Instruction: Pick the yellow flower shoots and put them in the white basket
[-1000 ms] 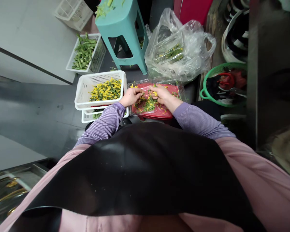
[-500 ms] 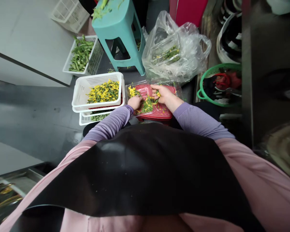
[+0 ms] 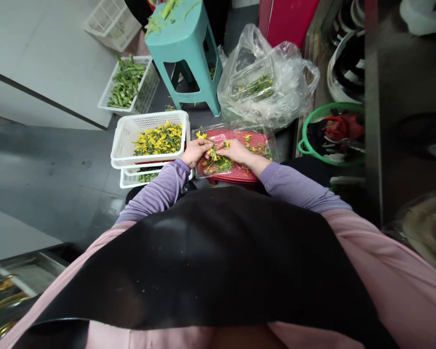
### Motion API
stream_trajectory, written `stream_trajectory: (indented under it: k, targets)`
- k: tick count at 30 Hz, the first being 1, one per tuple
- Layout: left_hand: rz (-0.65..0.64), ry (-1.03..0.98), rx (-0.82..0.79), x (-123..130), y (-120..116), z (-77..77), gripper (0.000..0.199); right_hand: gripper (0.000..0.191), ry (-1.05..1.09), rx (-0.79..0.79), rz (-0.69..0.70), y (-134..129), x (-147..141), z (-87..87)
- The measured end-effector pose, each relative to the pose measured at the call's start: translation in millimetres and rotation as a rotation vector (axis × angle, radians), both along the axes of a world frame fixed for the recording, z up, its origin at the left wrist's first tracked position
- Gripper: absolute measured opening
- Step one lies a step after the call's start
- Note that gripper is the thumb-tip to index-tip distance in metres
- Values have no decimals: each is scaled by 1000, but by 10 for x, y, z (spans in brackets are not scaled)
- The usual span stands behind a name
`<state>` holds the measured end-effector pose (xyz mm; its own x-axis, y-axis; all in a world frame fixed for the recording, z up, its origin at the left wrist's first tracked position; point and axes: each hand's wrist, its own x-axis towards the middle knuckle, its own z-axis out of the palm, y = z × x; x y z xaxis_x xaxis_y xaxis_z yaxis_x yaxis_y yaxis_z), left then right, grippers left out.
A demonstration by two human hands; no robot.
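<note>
My left hand (image 3: 197, 152) pinches yellow-flowered green stems over the left half of an open clear plastic box (image 3: 272, 143). Close beside it, my right hand (image 3: 235, 150) has its fingers closed on a yellow-flowered sprig. The box lies on a red stool (image 3: 236, 178). Green stems with yellow flowers (image 3: 220, 165) lie in its left half, and more pieces are scattered over the right half. At the left, a white perforated basket (image 3: 121, 140) holds a pile of yellow-flowered stems (image 3: 160, 138).
A turquoise stool (image 3: 181, 41) bears green scraps. Behind the box sits a clear plastic bag (image 3: 290, 72) with another box. A basket of green stalks (image 3: 127, 85) stands back left, a green basin (image 3: 307, 145) at the right, beside a dark metal edge (image 3: 372, 121).
My left hand has risen from the box's left half and moved slightly left. My right hand has come left and turned palm down, so the fingertips of both hands are now close together.
</note>
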<state>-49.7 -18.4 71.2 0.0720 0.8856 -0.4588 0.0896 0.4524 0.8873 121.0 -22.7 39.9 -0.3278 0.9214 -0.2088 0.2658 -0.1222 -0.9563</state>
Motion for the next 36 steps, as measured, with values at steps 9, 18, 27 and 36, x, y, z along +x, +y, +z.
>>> stream_trajectory:
  k: [9,18,27,36]
  targets:
    - [80,-120,-73,140,-81,0,16,24,4,-72,45,7,31,-48]
    - [233,-115,-77,115,-30,48,12,29,106,-305,104,-19,92,126]
    - [116,66,7,41,-77,96,8,26,196,-174,143,31,125,15]
    - [-28,-97,-44,165,-320,135,27,22,122,51,34,61,99,-54]
